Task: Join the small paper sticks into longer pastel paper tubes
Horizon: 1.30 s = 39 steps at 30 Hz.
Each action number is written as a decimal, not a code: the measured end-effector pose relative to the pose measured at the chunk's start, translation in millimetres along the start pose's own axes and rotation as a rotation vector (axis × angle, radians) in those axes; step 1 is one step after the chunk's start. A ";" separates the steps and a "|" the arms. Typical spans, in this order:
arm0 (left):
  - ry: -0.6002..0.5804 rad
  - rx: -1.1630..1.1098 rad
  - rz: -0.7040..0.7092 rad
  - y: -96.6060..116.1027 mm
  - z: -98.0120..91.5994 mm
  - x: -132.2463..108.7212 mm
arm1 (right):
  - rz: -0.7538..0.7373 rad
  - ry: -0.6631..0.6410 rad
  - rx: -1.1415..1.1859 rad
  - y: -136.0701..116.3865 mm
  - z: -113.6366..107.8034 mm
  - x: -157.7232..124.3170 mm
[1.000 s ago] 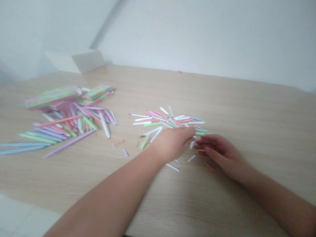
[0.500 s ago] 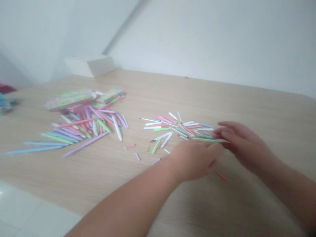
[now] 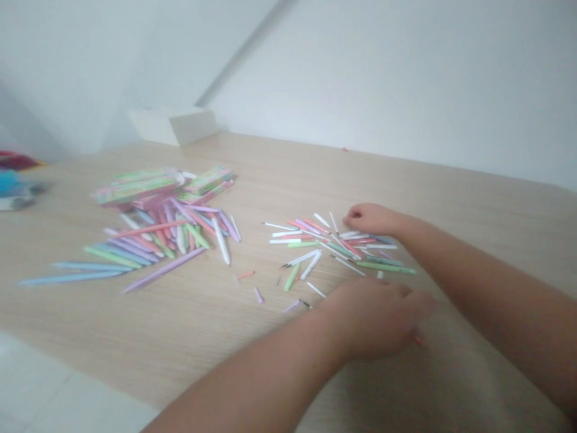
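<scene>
Slim coloured pen parts (image 3: 303, 244) lie scattered mid-way on a pale wooden table (image 3: 279, 174), the right hand (image 3: 368, 218) curled at their far edge and the left hand (image 3: 383, 317) blurred just in front; whether either grasps anything cannot be told. A broad stretch of wood runs behind them to the wall (image 3: 406, 78), while pens (image 3: 155, 230) and printed boxes (image 3: 139, 188) crowd the left, short of the near-left edge

"How does the left forearm (image 3: 274, 361) look?"
"Bare and smooth, broad low down, narrower at the wrist (image 3: 336, 328)."
"And the right forearm (image 3: 473, 285)?"
"Bare as well, tapering the same way."
"The left hand (image 3: 378, 316)?"
"Bare, its fingers (image 3: 417, 307) too blurred to make out."
"And the right hand (image 3: 368, 219)?"
"Bare too, with a smooth back."
</scene>
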<state>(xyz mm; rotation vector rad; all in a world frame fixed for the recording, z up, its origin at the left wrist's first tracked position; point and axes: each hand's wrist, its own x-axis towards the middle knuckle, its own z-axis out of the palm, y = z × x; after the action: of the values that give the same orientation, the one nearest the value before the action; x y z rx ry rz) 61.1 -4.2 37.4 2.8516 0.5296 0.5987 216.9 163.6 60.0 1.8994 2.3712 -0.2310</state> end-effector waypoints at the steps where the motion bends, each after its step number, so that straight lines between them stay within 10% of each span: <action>1: -0.006 -0.004 -0.008 -0.2 0.4 0.0 | -0.002 -0.035 -0.020 -8.0 0.8 4.8; 11: 0.005 0.052 -0.021 -6.2 6.1 -0.5 | -0.057 -0.210 -0.184 -41.4 2.3 29.0; 22: 0.033 0.024 -0.079 -5.4 4.9 -0.3 | -0.090 0.087 0.004 -13.9 8.3 -3.5; 31: 0.092 -0.042 -0.331 -11.5 -7.2 -1.6 | -0.065 0.494 0.409 0.7 18.3 -84.9; 39: 0.241 0.097 -0.471 -21.4 -11.9 -7.0 | -0.145 0.492 0.711 18.7 62.5 -157.7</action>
<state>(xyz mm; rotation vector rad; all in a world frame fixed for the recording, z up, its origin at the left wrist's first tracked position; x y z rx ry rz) 43.6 14.0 40.4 2.6033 1.2517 0.8406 268.5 5.0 23.9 2.2643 3.0516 -0.7957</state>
